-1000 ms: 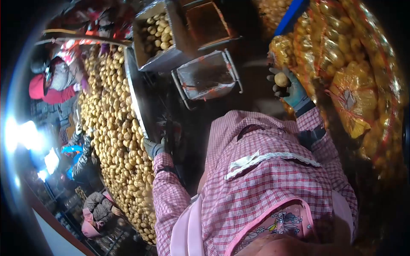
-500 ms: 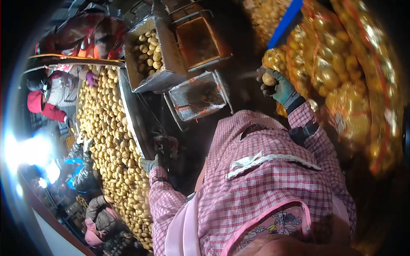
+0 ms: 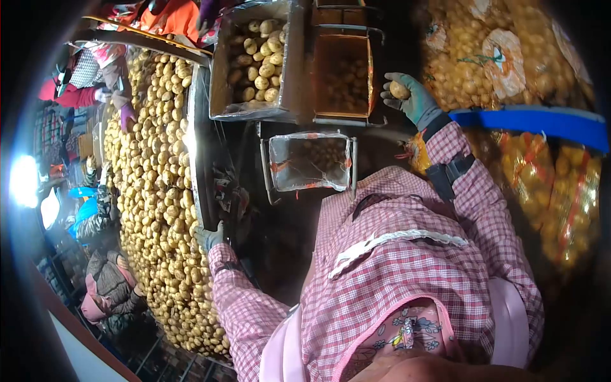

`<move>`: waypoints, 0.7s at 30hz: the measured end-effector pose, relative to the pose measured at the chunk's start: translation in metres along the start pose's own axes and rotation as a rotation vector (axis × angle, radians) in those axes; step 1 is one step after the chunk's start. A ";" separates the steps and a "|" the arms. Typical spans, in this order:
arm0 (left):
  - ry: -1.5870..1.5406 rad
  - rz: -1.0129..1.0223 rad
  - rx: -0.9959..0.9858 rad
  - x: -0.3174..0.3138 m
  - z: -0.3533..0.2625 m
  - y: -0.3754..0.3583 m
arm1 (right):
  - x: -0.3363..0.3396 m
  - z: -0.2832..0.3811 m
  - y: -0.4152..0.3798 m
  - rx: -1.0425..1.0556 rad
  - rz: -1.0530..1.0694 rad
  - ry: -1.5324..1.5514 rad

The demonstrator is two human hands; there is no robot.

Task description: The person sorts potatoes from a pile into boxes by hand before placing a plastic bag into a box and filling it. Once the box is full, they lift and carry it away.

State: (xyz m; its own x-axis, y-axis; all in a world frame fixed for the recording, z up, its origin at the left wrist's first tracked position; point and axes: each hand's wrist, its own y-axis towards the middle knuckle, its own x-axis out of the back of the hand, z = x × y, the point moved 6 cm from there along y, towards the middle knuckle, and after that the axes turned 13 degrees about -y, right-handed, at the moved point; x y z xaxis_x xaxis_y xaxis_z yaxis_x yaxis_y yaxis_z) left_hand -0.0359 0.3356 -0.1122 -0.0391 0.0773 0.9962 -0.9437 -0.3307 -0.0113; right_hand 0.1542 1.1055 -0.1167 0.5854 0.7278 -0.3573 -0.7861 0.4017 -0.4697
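Note:
My right hand (image 3: 414, 102), in a grey-green glove, holds a potato (image 3: 400, 90) against its palm, with the fingers spread around it. It is out in front of me, just short of a blue bar. My left hand (image 3: 209, 237), also gloved, rests at the metal rim (image 3: 198, 159) of a long sorting table. Its thumb stands up and its fingers reach toward the loose potatoes (image 3: 156, 210) heaped there; no potato shows in its grip.
A lined box of potatoes (image 3: 261, 60) stands past the table rim. Beside it are an orange-brown crate (image 3: 344, 76) and a plastic-lined crate (image 3: 310, 162). Net sacks of potatoes (image 3: 547, 191) lie right of the blue bar (image 3: 531, 120). Several people work along the table's far side, one with a purple glove (image 3: 126, 113).
The view has turned, so boxes and sacks sit differently in it. The potato stays in my right hand, whose fingers are more spread. My left hand stays at the rim, thumb now raised.

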 end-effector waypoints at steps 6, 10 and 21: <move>-0.103 0.184 0.126 0.009 -0.003 0.008 | -0.035 0.006 0.077 -0.133 -0.117 -0.227; -0.382 0.125 0.083 0.036 -0.031 -0.018 | -0.045 -0.022 0.126 -0.256 -0.100 -0.346; -1.048 0.130 0.123 0.043 -0.156 -0.188 | -0.075 -0.024 0.187 -0.380 0.212 -0.570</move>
State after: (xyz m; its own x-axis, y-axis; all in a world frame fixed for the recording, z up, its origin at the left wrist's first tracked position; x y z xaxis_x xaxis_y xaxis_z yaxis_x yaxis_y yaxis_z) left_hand 0.0886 0.5477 -0.0805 0.2210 -0.7950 0.5649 -0.9107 -0.3755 -0.1721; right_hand -0.0319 1.1124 -0.1970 0.1513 0.9875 -0.0438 -0.6873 0.0732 -0.7227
